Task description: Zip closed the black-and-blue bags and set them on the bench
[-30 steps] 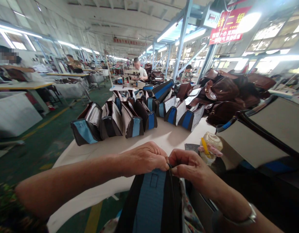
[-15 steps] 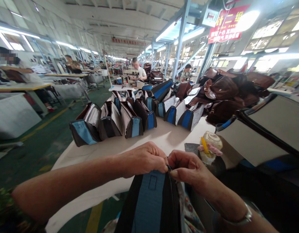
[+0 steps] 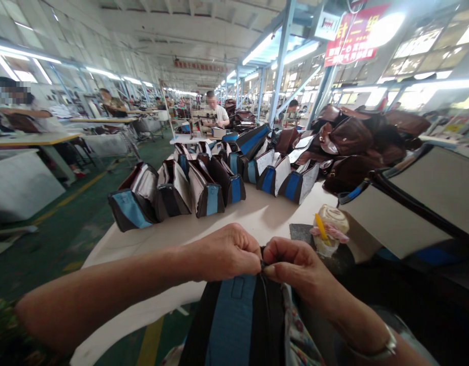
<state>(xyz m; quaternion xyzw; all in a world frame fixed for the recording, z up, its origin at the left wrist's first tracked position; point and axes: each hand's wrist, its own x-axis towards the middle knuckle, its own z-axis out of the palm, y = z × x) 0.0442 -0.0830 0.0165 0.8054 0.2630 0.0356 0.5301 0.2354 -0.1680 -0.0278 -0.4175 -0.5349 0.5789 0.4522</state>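
A black and blue fabric bag [image 3: 230,320] stands close to my body, with a small stitched rectangle on its blue stripe. Both hands meet at its far top corner. My left hand [image 3: 234,251] is closed, thumb and fingers pinching the bag's dark edge. Just right of it, my right hand [image 3: 295,262] pinches the same edge between thumb and curled fingers. A dark bit of the edge shows between the fingertips; the rest of it is hidden by them.
Several similar bags [image 3: 213,198] stand in rows on the white table [image 3: 173,234]. Brown leather bags [image 3: 348,137] are piled at right. A wrapped jar with a yellow tool [image 3: 329,229] sits near my right hand, beside a large white-lined panel [image 3: 394,218]. Co-workers sit farther back.
My hands keep their pinch on the bag's edge and have shifted very slightly. The bag's top has tipped a little to the left. The table's other things stay in place.
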